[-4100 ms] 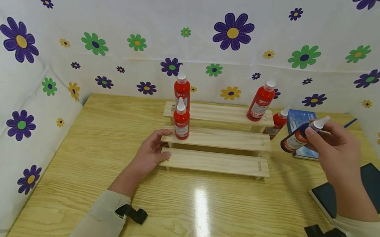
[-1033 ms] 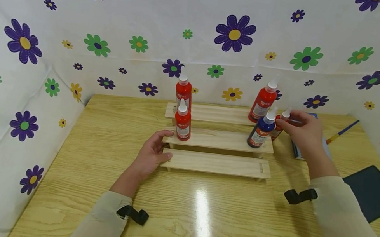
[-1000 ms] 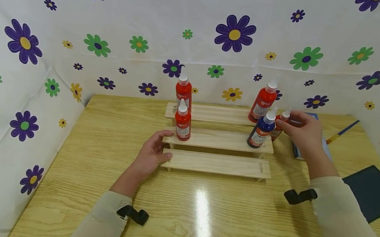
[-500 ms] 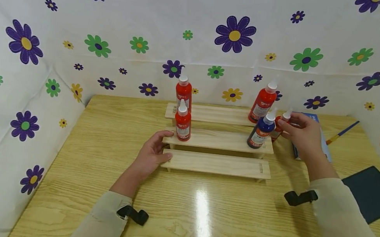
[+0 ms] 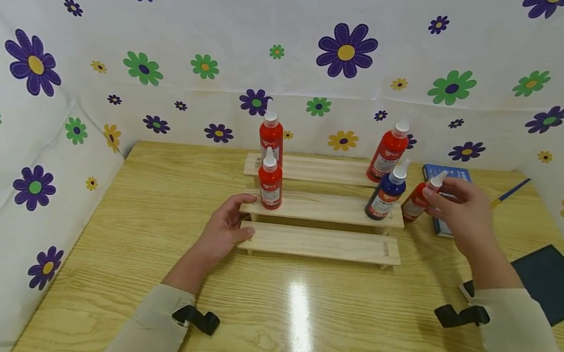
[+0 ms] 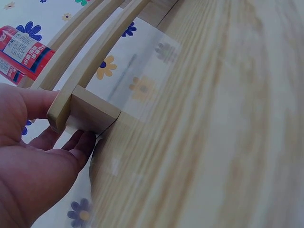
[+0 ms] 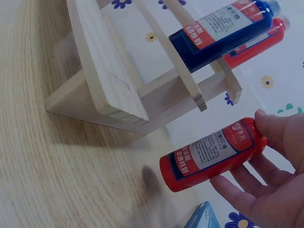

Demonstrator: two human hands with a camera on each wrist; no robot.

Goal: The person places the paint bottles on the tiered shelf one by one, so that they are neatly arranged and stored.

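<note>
My right hand (image 5: 465, 214) pinches a red ink bottle (image 5: 413, 205) with a white nozzle cap near its neck. In the right wrist view this bottle (image 7: 213, 154) is tilted and held above the table, beside the stand's right end. My left hand (image 5: 224, 228) grips the left end of the three-step wooden stand (image 5: 321, 242), thumb on the lowest step. A dark blue ink bottle (image 5: 385, 199) stands at the right of the middle step, a red bottle (image 5: 270, 189) at its left. Two more red bottles, right (image 5: 387, 156) and left (image 5: 271, 137), stand on the top step.
Right of the stand lies a blue book (image 5: 446, 173), partly behind my right hand. A brush with a blue handle (image 5: 514, 190) lies beyond it. A dark flat notebook (image 5: 557, 286) lies at the right, partly under my forearm. A flowered cloth (image 5: 225, 30) hangs behind the table.
The blue bottle went from my right hand onto the middle step. My right hand then took the red bottle beside the stand and moved it right and nearer. The left hand stays put.
</note>
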